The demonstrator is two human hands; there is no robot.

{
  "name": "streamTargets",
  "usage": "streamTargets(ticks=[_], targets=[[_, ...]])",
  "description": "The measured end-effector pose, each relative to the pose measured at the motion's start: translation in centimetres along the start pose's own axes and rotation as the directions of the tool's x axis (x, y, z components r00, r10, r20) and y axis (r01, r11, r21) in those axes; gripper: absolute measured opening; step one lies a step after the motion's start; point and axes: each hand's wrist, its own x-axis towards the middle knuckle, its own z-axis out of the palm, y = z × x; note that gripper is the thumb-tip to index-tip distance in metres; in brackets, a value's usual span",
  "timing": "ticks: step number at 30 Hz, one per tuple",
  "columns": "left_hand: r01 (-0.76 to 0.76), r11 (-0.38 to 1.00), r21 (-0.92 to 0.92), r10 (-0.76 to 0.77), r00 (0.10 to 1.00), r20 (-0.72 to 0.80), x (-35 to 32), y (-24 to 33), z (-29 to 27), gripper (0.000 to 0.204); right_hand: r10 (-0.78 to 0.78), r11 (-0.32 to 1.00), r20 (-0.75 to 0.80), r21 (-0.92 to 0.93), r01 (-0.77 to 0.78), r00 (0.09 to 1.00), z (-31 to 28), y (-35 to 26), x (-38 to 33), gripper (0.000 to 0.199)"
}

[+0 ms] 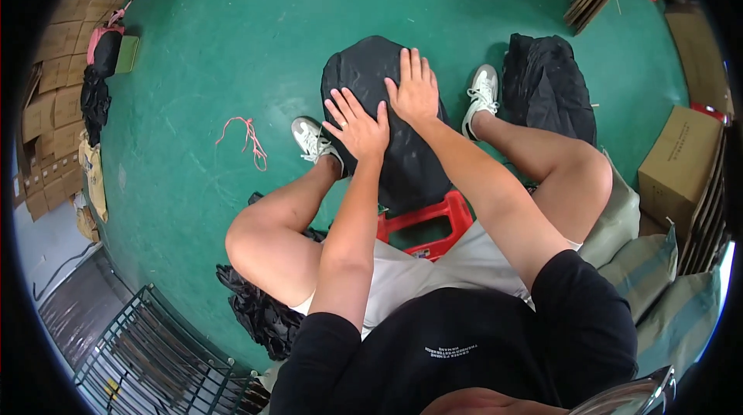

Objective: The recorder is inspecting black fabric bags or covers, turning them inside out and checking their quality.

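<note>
A black, smooth-surfaced bundle, perhaps a bag or folded fabric (402, 153), lies between my feet on the green floor. My left hand (360, 127) rests flat on its left side, fingers spread, with a ring on one finger. Farther up and to the right, my right hand (416, 92) presses on it with the palm down and fingers stretched out. The bundle's near end lies against a red plastic stool (428, 225) between my thighs. What is inside the bundle, if anything, is hidden.
A crumpled black bag (548, 86) lies beyond my right shoe. Pink string (249, 142) is on the floor at left. Stacked cartons (58, 109) line the left wall; a cardboard box (677, 156) and woven sacks (638, 268) stand at right. A dark metal rack (159, 353) is lower left.
</note>
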Motion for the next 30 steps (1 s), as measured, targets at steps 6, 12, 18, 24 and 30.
streamTargets(ticks=[6, 12, 18, 24, 30], targets=[[0.082, 0.997, 0.001, -0.081, 0.991, 0.106, -7.0, -0.1, -1.4, 0.098, 0.186, 0.983, 0.066, -0.024, -0.185, 0.98, -2.5, 1.2, -6.1, 0.09], [0.07, 0.975, -0.21, -0.039, 0.988, 0.146, -13.6, -1.4, -2.6, 0.103, 0.428, 0.883, 0.394, 0.01, -0.469, 0.814, -5.2, 2.7, -11.9, 0.101], [0.126, 0.981, -0.147, -0.046, 0.888, 0.457, -13.3, -1.4, -5.4, 0.112, 0.512, 0.819, 0.621, -0.144, -0.555, 0.594, -7.2, 4.3, -11.9, 0.093], [-0.077, 0.557, -0.827, 0.248, 0.966, 0.077, -10.3, -2.5, -16.1, 0.041, 0.24, 0.935, 0.502, 0.112, -0.338, 0.831, -11.5, 6.3, -7.2, 0.074], [-0.786, 0.496, -0.368, 0.169, 0.504, -0.847, -12.5, -4.1, -43.4, 0.023, -0.203, 0.627, -0.285, 0.697, 0.348, 0.937, -34.7, -7.2, -3.5, 0.011]])
